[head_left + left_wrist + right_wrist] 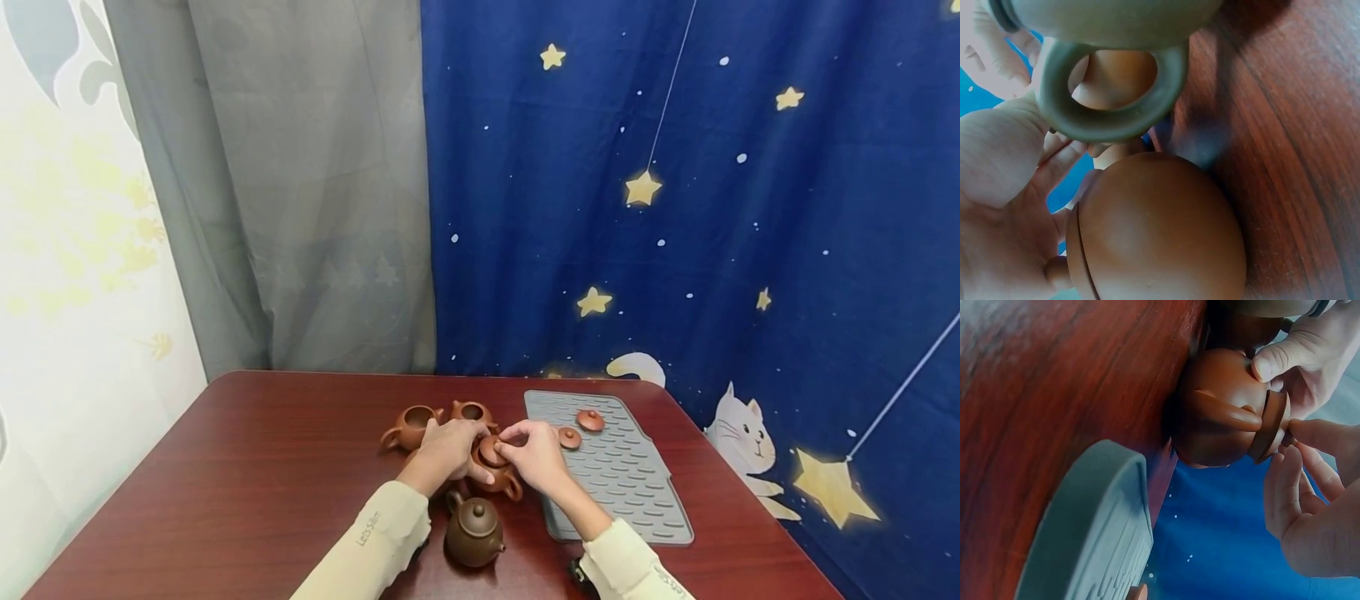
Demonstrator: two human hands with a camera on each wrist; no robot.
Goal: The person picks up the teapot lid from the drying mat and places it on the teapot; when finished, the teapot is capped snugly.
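Observation:
A reddish-brown clay teapot (pixel 486 478) stands among other pots near the middle of the table. My left hand (pixel 448 452) holds its body, the thumb on the near side, as the right wrist view shows. With thumb and fingertips, my right hand (pixel 537 457) pinches the knob of a matching lid (pixel 1270 428), which sits at the teapot's mouth, slightly tilted. Whether it is fully seated I cannot tell. Beneath my left palm is another lidded reddish-brown teapot (pixel 1163 225), mostly hidden in the head view. Closer to me stands a dark olive-brown teapot (pixel 474 533) with its lid on.
Two lidless reddish-brown teapots (pixel 416 425) stand behind my left hand. At the right lies a grey ridged mat (pixel 622 483), bearing a larger lid (pixel 590 421) and a smaller lid (pixel 569 438). Curtains hang behind the dark red wooden table (pixel 262 483).

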